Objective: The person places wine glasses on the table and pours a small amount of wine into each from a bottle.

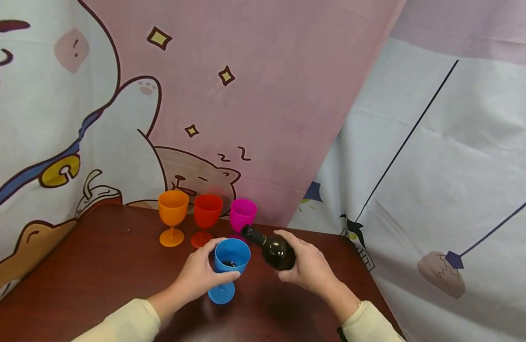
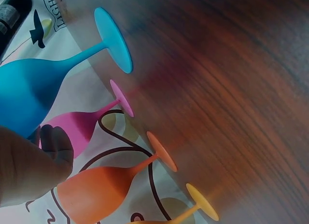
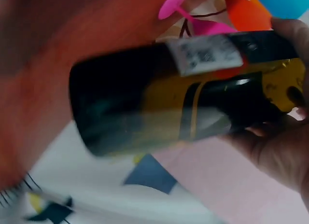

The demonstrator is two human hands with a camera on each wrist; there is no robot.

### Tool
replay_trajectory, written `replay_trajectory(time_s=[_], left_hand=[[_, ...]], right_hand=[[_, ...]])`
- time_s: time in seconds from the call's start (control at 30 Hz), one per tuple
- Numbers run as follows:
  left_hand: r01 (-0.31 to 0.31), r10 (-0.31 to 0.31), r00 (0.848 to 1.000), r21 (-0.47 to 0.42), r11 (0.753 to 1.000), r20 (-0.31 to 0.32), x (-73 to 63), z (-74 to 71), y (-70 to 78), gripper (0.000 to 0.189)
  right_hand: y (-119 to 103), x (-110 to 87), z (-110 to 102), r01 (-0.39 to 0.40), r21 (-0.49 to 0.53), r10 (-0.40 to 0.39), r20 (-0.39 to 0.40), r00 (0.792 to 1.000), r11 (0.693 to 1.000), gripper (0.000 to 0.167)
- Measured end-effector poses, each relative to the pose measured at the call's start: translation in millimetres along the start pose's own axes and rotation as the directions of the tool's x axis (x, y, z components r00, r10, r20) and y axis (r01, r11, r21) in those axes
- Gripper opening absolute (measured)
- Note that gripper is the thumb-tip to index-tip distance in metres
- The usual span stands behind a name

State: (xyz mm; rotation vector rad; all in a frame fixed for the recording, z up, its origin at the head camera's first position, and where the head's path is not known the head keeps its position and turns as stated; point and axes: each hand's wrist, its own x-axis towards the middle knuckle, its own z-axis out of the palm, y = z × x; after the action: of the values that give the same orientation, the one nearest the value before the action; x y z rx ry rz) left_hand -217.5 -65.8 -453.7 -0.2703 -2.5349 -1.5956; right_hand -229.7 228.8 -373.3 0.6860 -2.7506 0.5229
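Observation:
My left hand point(image 1: 203, 270) grips the bowl of a blue goblet point(image 1: 232, 251), with dark liquid showing at the bottom of the cup. In the left wrist view the foot of the blue goblet point(image 2: 113, 40) appears raised off the table. My right hand point(image 1: 307, 263) holds a dark glass wine bottle point(image 1: 277, 251), tilted with its neck pointing left and up toward the goblet. The bottle mouth is apart from the goblet's rim. In the right wrist view the bottle point(image 3: 159, 98) shows its base and a white label; the fingers wrap round its far part.
Behind stand an orange goblet point(image 1: 173, 209), a red goblet point(image 1: 208, 211) and a magenta goblet point(image 1: 243, 213) in a row near the back edge of the brown wooden table point(image 1: 117, 266). A cartoon-printed cloth point(image 1: 280, 118) hangs behind and to the right.

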Motion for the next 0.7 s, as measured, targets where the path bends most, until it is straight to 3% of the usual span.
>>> replay_trajectory(time_s=[0.1, 0.17, 0.27, 0.5, 0.7], left_hand=[[0.004, -0.004, 1.000, -0.011, 1.000, 0.002, -0.7, 1.1, 0.1, 0.086], [0.003, -0.003, 1.000, -0.020, 1.000, 0.005, -1.1, 2.0, 0.5, 0.086], [0.003, -0.003, 1.000, -0.027, 1.000, 0.008, -1.7, 3.3, 1.7, 0.086], [0.005, -0.005, 1.000, -0.038, 0.999, 0.004, -2.8, 4.1, 4.5, 0.085], [0.017, -0.017, 1.000, -0.032, 0.999, -0.005, -4.3, 1.7, 4.4, 0.086]], right_hand=[[9, -6.9, 3, -0.094, 0.219, 0.103, -0.027, 0.994, 0.971, 0.096], [19, -14.6, 5, -0.143, 0.347, 0.173, -0.057, 0.983, 0.927, 0.096], [36, -30.0, 5, -0.220, 0.471, 0.301, -0.103, 0.948, 0.854, 0.094], [72, -60.6, 0, -0.391, 0.511, 0.556, -0.219, 0.802, 0.765, 0.098], [103, -72.3, 7, -0.396, 0.551, 0.614, -0.290, 0.734, 0.734, 0.096]])
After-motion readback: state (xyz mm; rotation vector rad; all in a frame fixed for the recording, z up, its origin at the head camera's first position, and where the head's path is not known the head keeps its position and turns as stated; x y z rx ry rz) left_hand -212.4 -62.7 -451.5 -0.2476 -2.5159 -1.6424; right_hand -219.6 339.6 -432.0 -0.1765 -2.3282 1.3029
